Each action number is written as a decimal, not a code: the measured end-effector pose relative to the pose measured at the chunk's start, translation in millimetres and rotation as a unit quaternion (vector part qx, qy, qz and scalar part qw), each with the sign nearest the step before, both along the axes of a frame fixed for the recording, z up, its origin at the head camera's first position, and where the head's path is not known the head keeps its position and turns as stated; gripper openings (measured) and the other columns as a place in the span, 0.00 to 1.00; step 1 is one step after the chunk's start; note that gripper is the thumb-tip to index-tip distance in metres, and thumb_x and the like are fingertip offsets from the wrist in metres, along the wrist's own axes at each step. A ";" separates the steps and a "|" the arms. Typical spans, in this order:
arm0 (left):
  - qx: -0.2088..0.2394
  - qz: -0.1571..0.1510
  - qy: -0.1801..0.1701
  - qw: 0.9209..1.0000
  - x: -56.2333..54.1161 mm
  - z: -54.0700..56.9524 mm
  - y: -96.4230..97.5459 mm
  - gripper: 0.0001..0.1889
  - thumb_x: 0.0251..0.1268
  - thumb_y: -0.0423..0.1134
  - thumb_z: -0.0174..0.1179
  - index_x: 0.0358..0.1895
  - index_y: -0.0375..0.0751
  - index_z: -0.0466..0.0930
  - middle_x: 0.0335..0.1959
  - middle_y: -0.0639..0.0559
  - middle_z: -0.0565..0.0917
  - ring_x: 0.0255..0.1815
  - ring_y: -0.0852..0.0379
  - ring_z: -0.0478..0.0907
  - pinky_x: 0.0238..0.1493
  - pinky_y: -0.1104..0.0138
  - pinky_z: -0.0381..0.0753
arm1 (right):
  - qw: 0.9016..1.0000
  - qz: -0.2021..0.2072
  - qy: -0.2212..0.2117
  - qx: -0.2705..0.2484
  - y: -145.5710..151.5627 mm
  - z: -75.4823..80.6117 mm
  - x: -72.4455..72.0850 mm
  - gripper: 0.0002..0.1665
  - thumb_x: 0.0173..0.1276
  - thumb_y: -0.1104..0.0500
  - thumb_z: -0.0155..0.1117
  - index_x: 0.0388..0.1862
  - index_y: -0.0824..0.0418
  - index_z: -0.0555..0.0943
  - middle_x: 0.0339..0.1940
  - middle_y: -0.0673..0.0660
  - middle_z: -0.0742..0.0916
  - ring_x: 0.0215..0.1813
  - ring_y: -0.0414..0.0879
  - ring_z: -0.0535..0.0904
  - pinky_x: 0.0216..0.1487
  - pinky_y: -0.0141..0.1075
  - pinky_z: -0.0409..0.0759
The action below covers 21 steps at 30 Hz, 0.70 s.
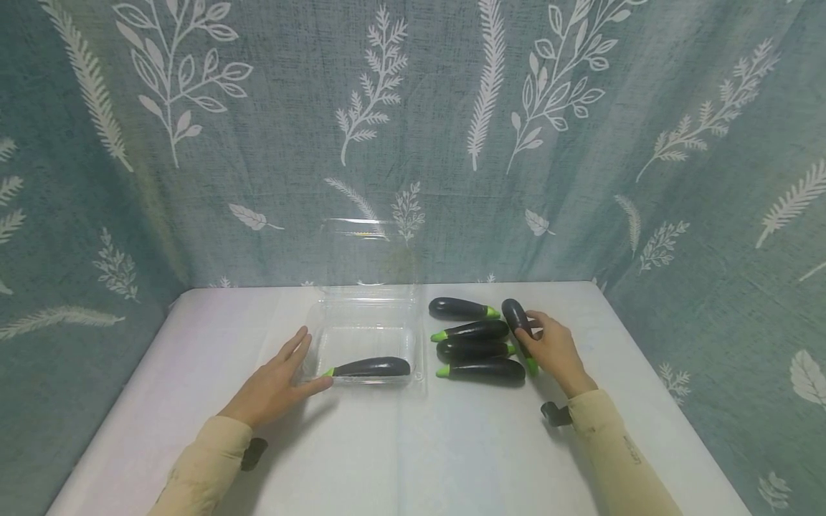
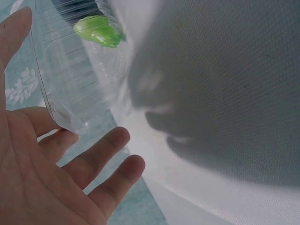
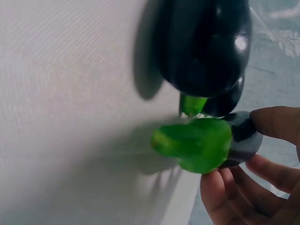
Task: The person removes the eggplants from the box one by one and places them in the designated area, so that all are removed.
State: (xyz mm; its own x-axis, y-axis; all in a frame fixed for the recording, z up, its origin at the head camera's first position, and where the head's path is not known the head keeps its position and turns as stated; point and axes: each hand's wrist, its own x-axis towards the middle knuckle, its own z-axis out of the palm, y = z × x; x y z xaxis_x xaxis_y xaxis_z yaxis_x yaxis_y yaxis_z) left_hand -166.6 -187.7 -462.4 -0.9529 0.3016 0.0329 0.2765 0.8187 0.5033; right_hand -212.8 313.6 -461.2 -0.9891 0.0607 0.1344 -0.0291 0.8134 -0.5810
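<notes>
My right hand [image 1: 556, 350] holds a dark eggplant [image 1: 514, 313] between thumb and fingers, beside the other eggplants on the table. In the right wrist view the green stem end [image 3: 206, 144] of this eggplant faces the camera, with the thumb on one side and the fingertips on the other. Spread at the left side of a clear plastic container [image 1: 364, 337] is my left hand [image 1: 274, 383], its fingers fairly straight and touching the container's edge. Inside the container, along the near wall, lies one eggplant [image 1: 374, 367], stem to the left.
Several more eggplants lie in a column right of the container, among them a far one [image 1: 457, 309] and a near one [image 1: 487, 370]. The container's clear lid [image 1: 369, 254] stands raised behind it. A patterned curtain [image 1: 413, 143] borders the white table [image 1: 413, 459].
</notes>
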 end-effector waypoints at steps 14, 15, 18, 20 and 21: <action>-0.001 -0.001 -0.001 1.000 0.8 3.7 1.0 0.54 0.67 0.70 0.55 0.82 0.35 0.47 0.83 0.42 0.47 0.74 0.28 0.60 0.70 0.34 0.60 | 0.999 -0.002 -0.042 0.005 6.2 -4.3 -3.2 0.34 0.78 0.49 0.57 0.71 0.71 0.69 0.63 0.73 0.80 0.58 0.65 0.82 0.58 0.57 0.80; -0.002 -0.001 -0.002 1.000 0.6 3.7 0.9 0.54 0.67 0.71 0.55 0.82 0.36 0.47 0.83 0.42 0.47 0.74 0.28 0.59 0.70 0.34 0.60 | 0.999 -0.003 -0.042 0.006 6.6 -4.2 -3.7 0.34 0.78 0.49 0.57 0.71 0.71 0.69 0.63 0.73 0.80 0.58 0.65 0.82 0.59 0.57 0.79; -0.002 -0.001 -0.004 1.000 0.5 3.8 0.9 0.54 0.67 0.71 0.55 0.82 0.36 0.46 0.84 0.42 0.47 0.74 0.28 0.59 0.70 0.34 0.60 | 0.999 -0.004 -0.047 0.007 7.4 -3.3 -4.3 0.33 0.77 0.49 0.57 0.71 0.70 0.69 0.63 0.73 0.80 0.58 0.65 0.82 0.59 0.57 0.79; -0.003 -0.002 -0.005 1.000 0.4 3.5 0.7 0.54 0.68 0.70 0.55 0.82 0.37 0.46 0.84 0.43 0.47 0.74 0.28 0.59 0.70 0.34 0.60 | 0.999 -0.006 -0.051 0.008 7.6 -2.5 -4.0 0.33 0.77 0.50 0.57 0.71 0.70 0.69 0.63 0.73 0.80 0.58 0.65 0.82 0.59 0.57 0.79; -0.003 -0.002 -0.005 1.000 0.4 3.3 0.6 0.54 0.68 0.71 0.55 0.82 0.37 0.46 0.84 0.43 0.47 0.74 0.28 0.59 0.69 0.34 0.61 | 0.999 -0.008 -0.053 0.008 7.7 -2.1 -3.9 0.33 0.77 0.50 0.58 0.71 0.70 0.69 0.63 0.72 0.80 0.58 0.64 0.82 0.59 0.57 0.79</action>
State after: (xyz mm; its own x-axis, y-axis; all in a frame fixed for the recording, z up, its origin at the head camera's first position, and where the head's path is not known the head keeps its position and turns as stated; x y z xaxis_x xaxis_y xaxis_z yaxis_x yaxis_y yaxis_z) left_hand -166.2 -187.1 -459.1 -0.9518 0.3058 0.0219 0.2753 0.8209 0.5003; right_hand -216.7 321.3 -463.4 -0.9968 0.0744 0.0297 0.0445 0.8224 -0.5672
